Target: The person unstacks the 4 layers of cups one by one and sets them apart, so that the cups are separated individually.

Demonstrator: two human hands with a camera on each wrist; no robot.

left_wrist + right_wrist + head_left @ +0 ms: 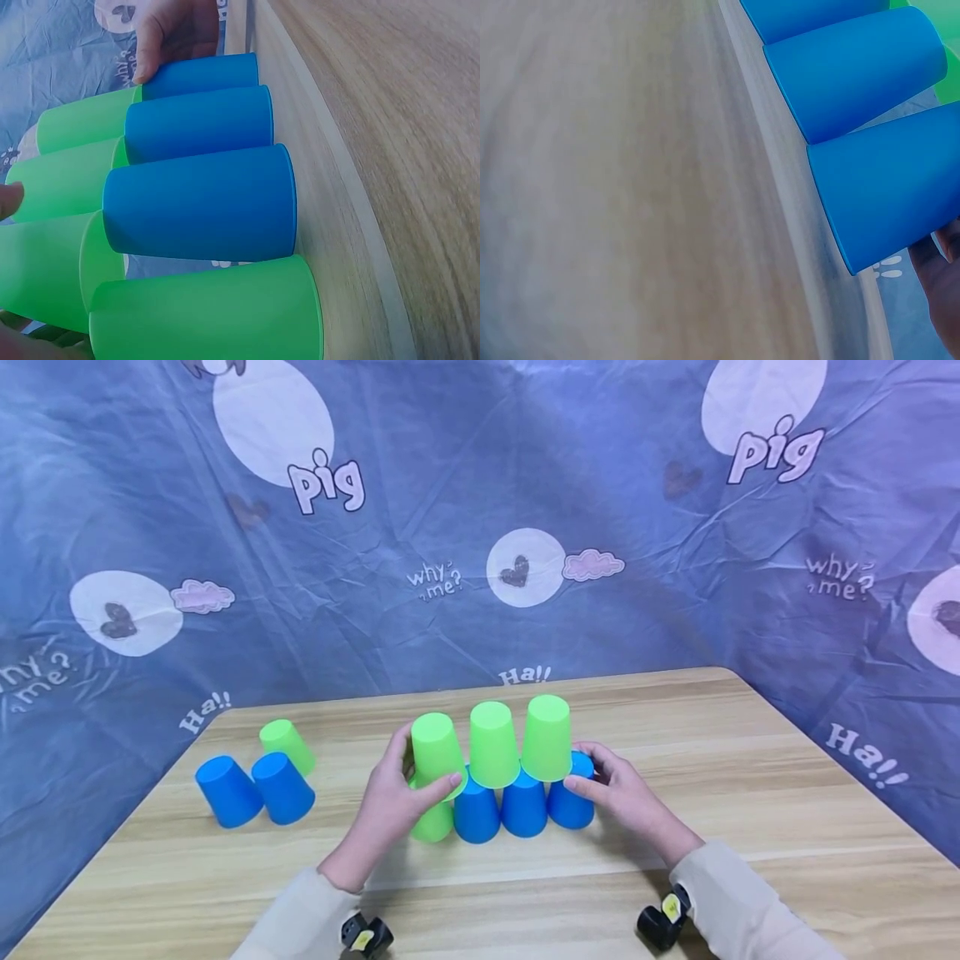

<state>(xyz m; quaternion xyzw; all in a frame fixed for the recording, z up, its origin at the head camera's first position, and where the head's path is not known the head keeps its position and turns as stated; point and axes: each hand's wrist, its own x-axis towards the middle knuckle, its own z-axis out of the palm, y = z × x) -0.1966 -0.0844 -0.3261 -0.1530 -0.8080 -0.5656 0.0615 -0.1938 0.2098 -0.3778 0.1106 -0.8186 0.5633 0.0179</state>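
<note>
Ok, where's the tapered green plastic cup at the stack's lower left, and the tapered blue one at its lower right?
Lower left green cup (206,315): left wrist view, on its side wall.
Lower right blue cup (894,187): right wrist view, on its side wall.

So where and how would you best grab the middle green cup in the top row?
Probably from above, pinching the front and back walls of the middle green cup near its top. It stands upside down, narrow closed end up, and the left green cup and right green cup flank its wide rim closely, leaving little room for a sideways grip.
</note>
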